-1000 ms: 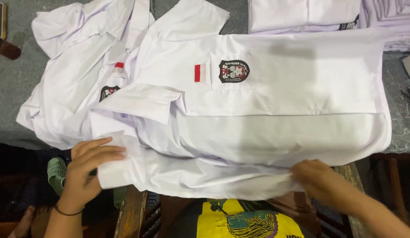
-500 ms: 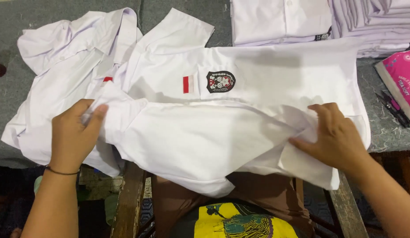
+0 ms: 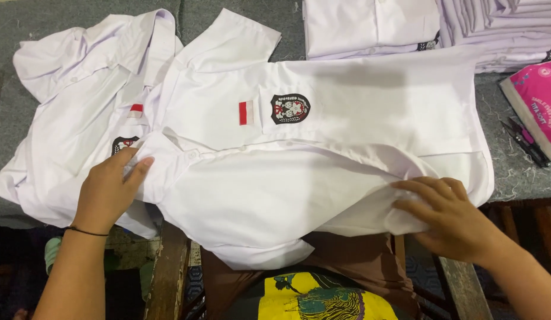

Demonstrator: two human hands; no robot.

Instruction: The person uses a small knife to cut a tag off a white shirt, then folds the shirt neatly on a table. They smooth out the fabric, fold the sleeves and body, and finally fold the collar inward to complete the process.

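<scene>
A white short-sleeved shirt [image 3: 358, 112] lies spread across the grey table, with a dark crest badge [image 3: 290, 108] and a small red-and-white patch [image 3: 246, 112] on its chest. My left hand [image 3: 109, 186] grips the shirt's collar end at the left. My right hand [image 3: 447, 216] presses flat on the shirt's lower edge at the right, fingers together over a fold of cloth. The near half of the shirt is folded up over the front and hangs off the table edge.
A second rumpled white shirt [image 3: 74, 101] lies at the left, partly under the first. Folded white shirts [image 3: 370, 26] are stacked at the back, more [image 3: 506, 29] to the right. A pink packet [image 3: 536, 101] and scissors [image 3: 527, 142] lie at the right. A wooden table frame [image 3: 169, 272] shows below.
Both hands have lifted the shirt's near edge and brought it up over the front. The left hand moved right to the collar; the right hand shifted down toward the hem.
</scene>
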